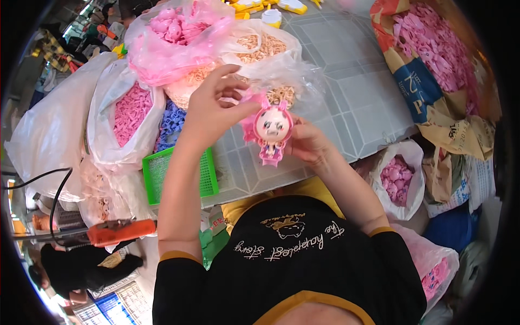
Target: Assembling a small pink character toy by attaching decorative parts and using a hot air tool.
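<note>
A pink doll-shaped plastic toy [272, 130] with a round white face, rabbit-like ears and a small patterned body is upright over the near part of the table. My right hand [310, 143] grips it from its right side, with some fingertips hidden behind it. My left hand [215, 103] is raised at the toy's left, its fingers apart and loosely bent. Its thumb reaches to a pink piece [250, 127] at the toy's left edge; whether it presses on it I cannot tell.
Bags of pink parts [130, 111], blue parts [172, 123] and peach parts [260, 46] crowd the table's left and far side. A green basket [211, 172] sits at the near edge. An orange tool [122, 232] hangs at left. A paper sack [411, 81] stands right.
</note>
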{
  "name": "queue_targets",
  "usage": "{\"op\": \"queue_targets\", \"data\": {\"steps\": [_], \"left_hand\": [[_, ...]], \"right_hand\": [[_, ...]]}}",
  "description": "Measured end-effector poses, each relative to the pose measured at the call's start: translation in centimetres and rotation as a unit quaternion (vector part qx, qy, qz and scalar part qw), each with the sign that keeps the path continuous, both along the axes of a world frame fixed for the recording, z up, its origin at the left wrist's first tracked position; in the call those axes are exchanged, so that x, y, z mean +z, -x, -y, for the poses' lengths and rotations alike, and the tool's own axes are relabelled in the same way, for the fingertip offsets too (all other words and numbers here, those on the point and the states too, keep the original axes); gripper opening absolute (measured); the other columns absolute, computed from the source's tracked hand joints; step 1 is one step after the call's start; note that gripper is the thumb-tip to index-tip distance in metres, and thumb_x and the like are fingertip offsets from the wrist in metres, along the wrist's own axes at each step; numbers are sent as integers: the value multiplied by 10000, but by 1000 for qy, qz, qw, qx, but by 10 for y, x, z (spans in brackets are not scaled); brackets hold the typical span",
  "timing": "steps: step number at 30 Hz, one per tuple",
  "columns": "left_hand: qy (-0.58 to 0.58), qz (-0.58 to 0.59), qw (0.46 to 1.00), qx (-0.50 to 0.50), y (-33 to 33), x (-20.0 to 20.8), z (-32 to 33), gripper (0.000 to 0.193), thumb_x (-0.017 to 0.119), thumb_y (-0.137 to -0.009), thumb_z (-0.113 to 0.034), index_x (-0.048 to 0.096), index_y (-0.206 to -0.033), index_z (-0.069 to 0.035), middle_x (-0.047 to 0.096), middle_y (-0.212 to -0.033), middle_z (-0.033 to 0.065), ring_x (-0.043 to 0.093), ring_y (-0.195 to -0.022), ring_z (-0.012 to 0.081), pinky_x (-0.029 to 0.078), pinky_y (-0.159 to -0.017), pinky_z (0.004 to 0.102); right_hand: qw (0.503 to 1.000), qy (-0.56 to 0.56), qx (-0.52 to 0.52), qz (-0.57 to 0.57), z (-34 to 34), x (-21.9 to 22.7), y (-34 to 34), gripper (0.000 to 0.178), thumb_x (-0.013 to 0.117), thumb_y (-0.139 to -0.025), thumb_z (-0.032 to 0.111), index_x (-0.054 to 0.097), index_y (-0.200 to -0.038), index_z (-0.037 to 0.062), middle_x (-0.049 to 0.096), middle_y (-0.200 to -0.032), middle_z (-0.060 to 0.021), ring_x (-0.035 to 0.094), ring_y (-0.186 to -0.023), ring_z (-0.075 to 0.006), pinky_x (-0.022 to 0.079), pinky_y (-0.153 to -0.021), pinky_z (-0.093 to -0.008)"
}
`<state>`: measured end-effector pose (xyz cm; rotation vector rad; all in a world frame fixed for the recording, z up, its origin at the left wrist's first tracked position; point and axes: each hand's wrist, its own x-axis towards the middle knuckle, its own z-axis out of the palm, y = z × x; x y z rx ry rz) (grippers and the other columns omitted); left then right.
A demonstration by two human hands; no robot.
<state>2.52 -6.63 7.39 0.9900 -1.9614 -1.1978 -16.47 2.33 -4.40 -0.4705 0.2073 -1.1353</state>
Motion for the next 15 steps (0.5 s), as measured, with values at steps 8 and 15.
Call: {"op": "queue_targets", "data": {"steps": [8,15], "left_hand": [[-352,-168,918,-65,-8,-54,-39,337,644,-979,-185,566,-1246,6,628,-1180,100,620,-1083,186,535,-952,355],[-358,-137,916,-116,-3,-62,-34,393,682,-921,-93,540,-1282,-30,630,-1172,91,613,-1085,198,509,-942,358]], "right_hand": [[999,5,-33,16,-17,-7,26,730,783,-848,293,451,-1422,-11,607,-1322,-175,642,-1171,-281,572,-940,-448],[998,-13,-43,47,-19,-11,29,742,813,-808,253,464,-1399,-28,632,-1263,-209,675,-1104,-306,583,-926,-453]]}}
